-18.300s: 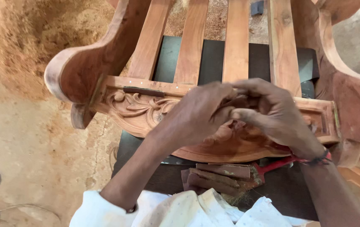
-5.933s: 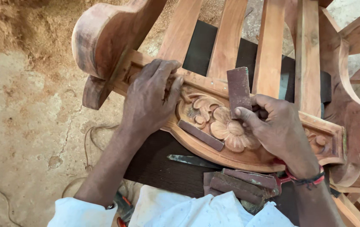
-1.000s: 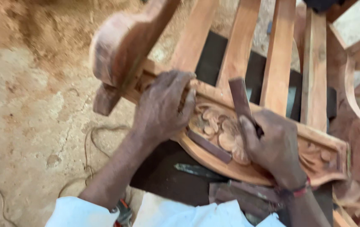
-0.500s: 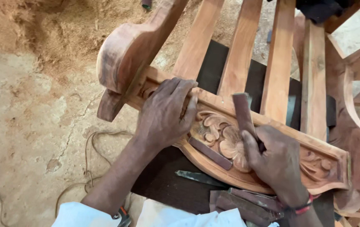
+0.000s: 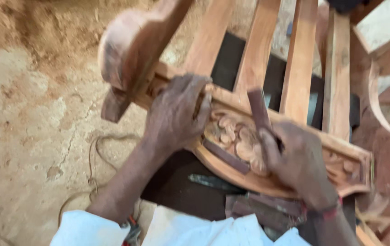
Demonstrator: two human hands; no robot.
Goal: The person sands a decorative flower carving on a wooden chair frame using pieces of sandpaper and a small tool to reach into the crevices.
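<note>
My left hand (image 5: 176, 116) lies flat, fingers spread, pressing the carved rail (image 5: 245, 141) of the wooden chair frame (image 5: 131, 45). My right hand (image 5: 297, 161) grips a short wooden block (image 5: 259, 109), standing on the flower carving between both hands. A dark strip (image 5: 226, 156) rests on the rail's lower edge. Slats (image 5: 299, 59) crowd above; bare dusty floor (image 5: 31, 127) opens to the left. Since half a second ago, my hands have hardly shifted.
</note>
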